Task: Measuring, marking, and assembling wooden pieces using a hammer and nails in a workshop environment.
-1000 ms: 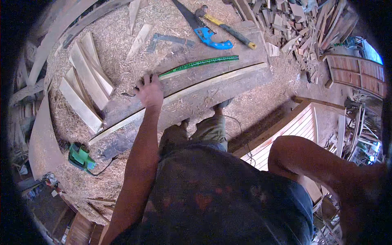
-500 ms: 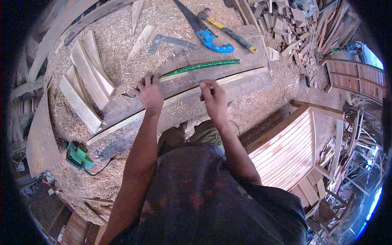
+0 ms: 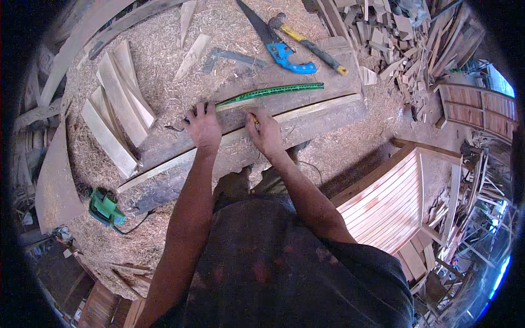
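Note:
My left hand [image 3: 204,128] rests with spread fingers over the left end of a long curved green strip [image 3: 273,90] lying on a weathered plank [image 3: 339,60]. My right hand [image 3: 264,133], just to its right, is closed on a small yellow pencil [image 3: 254,118], its tip near the strip's lower edge. A long pale wooden batten [image 3: 322,106] runs along the plank under both wrists. Above lie a blue-handled saw [image 3: 290,60], a hammer [image 3: 310,45] with a yellow and dark handle, and a dull metal square [image 3: 229,57].
Curved pale wooden pieces [image 3: 109,126] lie left on the shavings. A green power tool [image 3: 106,210] with a cord sits lower left. Offcuts [image 3: 394,49] are piled upper right. A slatted wooden panel [image 3: 385,202] lies at the right, another frame [image 3: 476,104] behind it.
My right arm has swung in from the lower right to the plank, and the hand has moved left, beside my left hand, holding the pencil. My left hand has barely moved.

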Available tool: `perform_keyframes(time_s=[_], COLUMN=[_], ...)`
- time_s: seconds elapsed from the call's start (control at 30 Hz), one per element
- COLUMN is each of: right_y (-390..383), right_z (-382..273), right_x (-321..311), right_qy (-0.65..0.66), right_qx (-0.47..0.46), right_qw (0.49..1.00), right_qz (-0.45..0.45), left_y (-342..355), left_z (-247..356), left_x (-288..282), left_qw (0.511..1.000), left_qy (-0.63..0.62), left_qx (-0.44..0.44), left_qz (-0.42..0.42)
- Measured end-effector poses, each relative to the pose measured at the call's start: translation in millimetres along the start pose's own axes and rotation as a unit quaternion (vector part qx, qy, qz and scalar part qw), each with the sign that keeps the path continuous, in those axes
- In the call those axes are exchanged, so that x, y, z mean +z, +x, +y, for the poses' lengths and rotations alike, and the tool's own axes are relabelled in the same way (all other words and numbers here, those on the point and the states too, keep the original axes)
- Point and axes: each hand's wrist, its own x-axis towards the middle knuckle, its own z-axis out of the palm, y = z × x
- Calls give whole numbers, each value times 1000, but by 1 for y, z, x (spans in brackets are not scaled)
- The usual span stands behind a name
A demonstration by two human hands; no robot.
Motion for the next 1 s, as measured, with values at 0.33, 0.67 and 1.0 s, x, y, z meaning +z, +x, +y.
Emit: perform_keyframes(time_s=[0.33,0.67,1.0], right_y=[5,14,6], right_z=[4,5,20], right_x=[11,17,29], right_qy=[17,0,-44], right_qx=[-94,-156,-154], right_qw=[995,988,986], right_qz=[3,-3,-35], left_y=[-1,0,1], left_z=[1,1,0], left_x=[-6,-2,0], left_qw=[1000,1000,1000], left_qy=[18,0,17], left_qx=[2,0,2], left_qz=[-10,-5,-13])
